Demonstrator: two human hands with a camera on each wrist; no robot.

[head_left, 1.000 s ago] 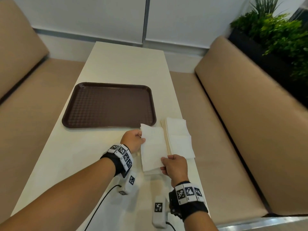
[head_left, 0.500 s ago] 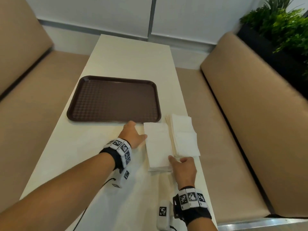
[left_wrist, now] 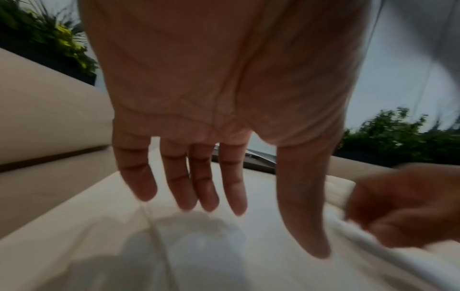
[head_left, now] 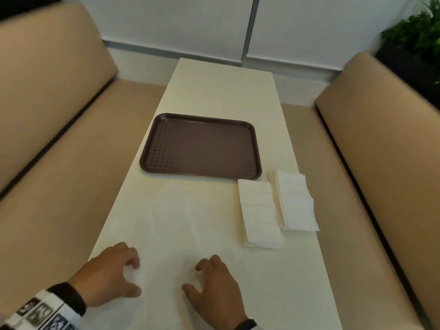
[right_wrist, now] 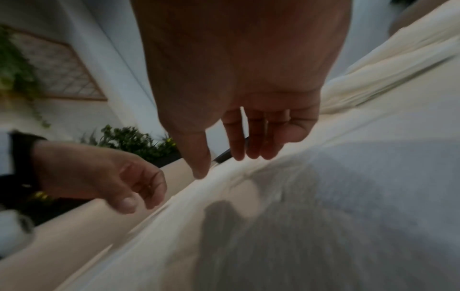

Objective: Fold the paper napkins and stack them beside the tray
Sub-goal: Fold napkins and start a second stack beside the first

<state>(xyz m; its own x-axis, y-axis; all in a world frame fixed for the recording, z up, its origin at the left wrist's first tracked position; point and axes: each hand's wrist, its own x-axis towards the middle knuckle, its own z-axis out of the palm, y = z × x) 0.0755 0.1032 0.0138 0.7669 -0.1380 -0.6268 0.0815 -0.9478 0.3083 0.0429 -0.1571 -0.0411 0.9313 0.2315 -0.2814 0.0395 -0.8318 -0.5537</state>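
The brown tray (head_left: pixel 202 146) lies empty on the white table (head_left: pixel 226 91). Just off its front right corner sit two stacks of folded white napkins, the left stack (head_left: pixel 258 215) and the right stack (head_left: pixel 295 201), side by side. A flat unfolded napkin (head_left: pixel 176 222) lies faintly visible in front of the tray. My left hand (head_left: pixel 137 278) and right hand (head_left: pixel 190 277) hover over its near part, fingers relaxed and holding nothing. The wrist views show the left hand (left_wrist: pixel 259 230) and right hand (right_wrist: pixel 224 166) spread above the white sheet (right_wrist: pixel 348 177).
Tan padded benches (head_left: pixel 47 144) run along both sides of the table. A dark planter with green plants (head_left: pixel 414 44) stands at the back right. A white wall closes the far end.
Both hands have let go of the folded napkin, left on the left stack, and pulled back toward me over the unfolded sheet. The head view has drawn back.
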